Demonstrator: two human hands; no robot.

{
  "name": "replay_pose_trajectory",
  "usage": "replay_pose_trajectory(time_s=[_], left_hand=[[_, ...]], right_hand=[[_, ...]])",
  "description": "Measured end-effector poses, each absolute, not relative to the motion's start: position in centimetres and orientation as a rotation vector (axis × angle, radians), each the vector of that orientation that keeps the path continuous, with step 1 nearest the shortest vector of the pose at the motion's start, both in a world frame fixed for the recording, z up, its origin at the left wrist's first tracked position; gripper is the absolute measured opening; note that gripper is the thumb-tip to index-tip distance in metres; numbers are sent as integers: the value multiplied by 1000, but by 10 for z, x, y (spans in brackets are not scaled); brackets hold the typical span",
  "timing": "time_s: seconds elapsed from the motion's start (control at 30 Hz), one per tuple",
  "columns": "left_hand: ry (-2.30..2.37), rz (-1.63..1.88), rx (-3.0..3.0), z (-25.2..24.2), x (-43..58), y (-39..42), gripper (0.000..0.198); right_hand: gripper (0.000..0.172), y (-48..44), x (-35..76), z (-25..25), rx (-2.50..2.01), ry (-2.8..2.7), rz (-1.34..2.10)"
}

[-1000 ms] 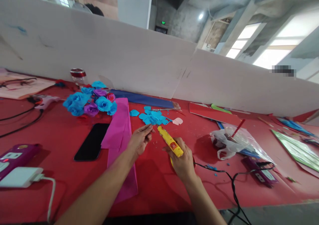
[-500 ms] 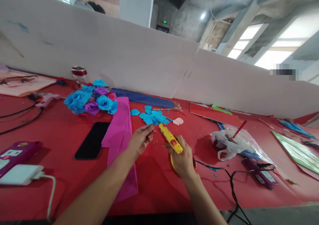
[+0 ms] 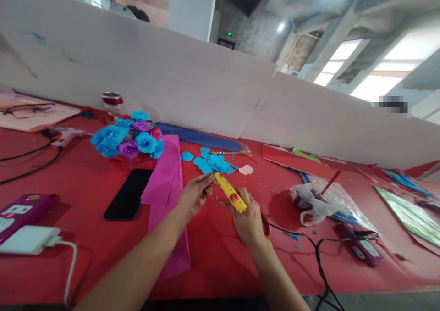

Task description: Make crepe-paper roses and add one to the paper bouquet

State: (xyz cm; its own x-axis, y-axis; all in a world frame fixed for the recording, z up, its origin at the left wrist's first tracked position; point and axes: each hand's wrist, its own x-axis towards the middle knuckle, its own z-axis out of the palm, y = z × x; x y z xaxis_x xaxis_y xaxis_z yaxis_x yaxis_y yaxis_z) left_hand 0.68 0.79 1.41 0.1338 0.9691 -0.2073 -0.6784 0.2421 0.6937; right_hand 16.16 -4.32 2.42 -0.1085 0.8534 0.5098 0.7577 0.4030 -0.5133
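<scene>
Straw (image 3: pixel 332 182) protruding from plastic bag (image 3: pixel 309 206).
Glue gun (image 3: pixel 231 194) is gripped by right hand (image 3: pixel 249 220), beside left hand (image 3: pixel 195 196), narrowed, hold indiscernible.

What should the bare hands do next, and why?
Perhaps steady the left hand: the yellow plastic glue gun in the right hand has its tip close to the left fingertips, and anything they pinch is too small to identify.

Yellow glue gun (image 3: pixel 231 194) in right grip (image 3: pixel 250 220), blue petals (image 3: pixel 217 163)
</scene>
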Motion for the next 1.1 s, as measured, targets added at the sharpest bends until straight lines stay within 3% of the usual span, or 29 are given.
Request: replay_pose_trajectory(time_s=[0.47,1.1], left_hand=[[719,1280,512,13,8,9,31],[699,1310,498,16,8,9,31]], right_hand=[[18,-44,164,27,-1414,-1947,18],[17,-52,162,29,-1365,-1952,11]])
